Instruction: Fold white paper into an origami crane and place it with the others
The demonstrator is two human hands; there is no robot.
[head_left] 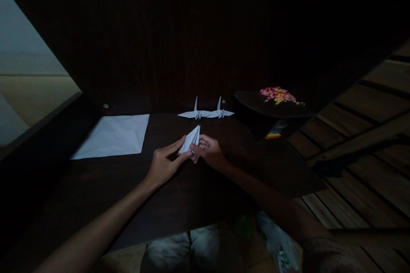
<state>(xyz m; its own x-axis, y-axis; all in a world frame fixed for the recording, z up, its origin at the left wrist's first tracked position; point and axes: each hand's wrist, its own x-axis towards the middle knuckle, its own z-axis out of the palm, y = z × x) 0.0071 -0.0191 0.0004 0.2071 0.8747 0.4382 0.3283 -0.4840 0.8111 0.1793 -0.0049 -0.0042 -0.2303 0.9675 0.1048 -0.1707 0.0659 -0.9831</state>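
Between my two hands is a folded piece of white origami paper (pixel 191 137), its narrow points aimed away from me. My left hand (pixel 164 163) pinches its left side between thumb and fingers. On the right edge my right hand (pixel 209 151) grips it, thumb on top and fingers curled behind. Just beyond, two finished paper cranes (pixel 205 114) stand side by side against the back panel, tails or necks pointing up. A creased white sheet of paper (pixel 118 136) lies flat to the left of my hands.
A dark wooden desk (pixel 153 204) carries everything, with a tall back panel. On a rounded side shelf (pixel 253 101) at the right sits a heap of small colourful pieces (pixel 278 94). Below it shows a rainbow-striped item (pixel 273 135). A plastic bag (pixel 278 241) lies below the desk's front edge.
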